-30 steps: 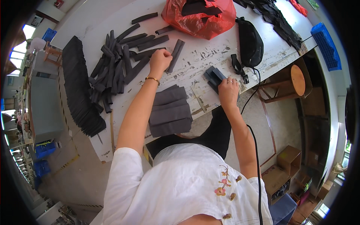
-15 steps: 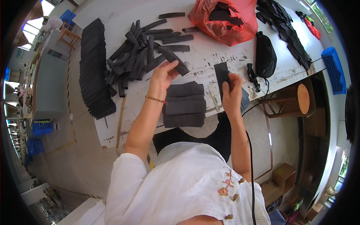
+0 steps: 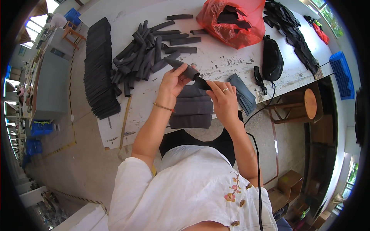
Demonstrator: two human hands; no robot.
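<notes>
My left hand (image 3: 174, 81) pinches a dark grey fabric tube (image 3: 190, 72), its open end facing right. In my right hand (image 3: 224, 101) is a flat black strip (image 3: 202, 83), gripped between thumb and fingers. The strip's tip is at the tube's mouth; whether it has entered cannot be made out. Below my hands a stack of flattened dark grey fabric pieces (image 3: 191, 111) lies at the table's near edge. Several flat grey strips (image 3: 243, 94) lie fanned just right of my right hand. Beyond my left hand is a loose pile of dark fabric tubes (image 3: 143, 56).
A long row of stacked dark pieces (image 3: 101, 69) runs along the table's left side. At the back are an open red plastic bag (image 3: 254, 32) and black strips (image 3: 287, 29). A black pouch (image 3: 273, 57), a buckled strap (image 3: 259, 80) and a cable (image 3: 266, 106) lie right, near a wooden stool (image 3: 310, 104).
My right hand has moved left with the black strip, bringing it to the tube. The tube in my left hand has tilted, and the grey strips at right are now uncovered.
</notes>
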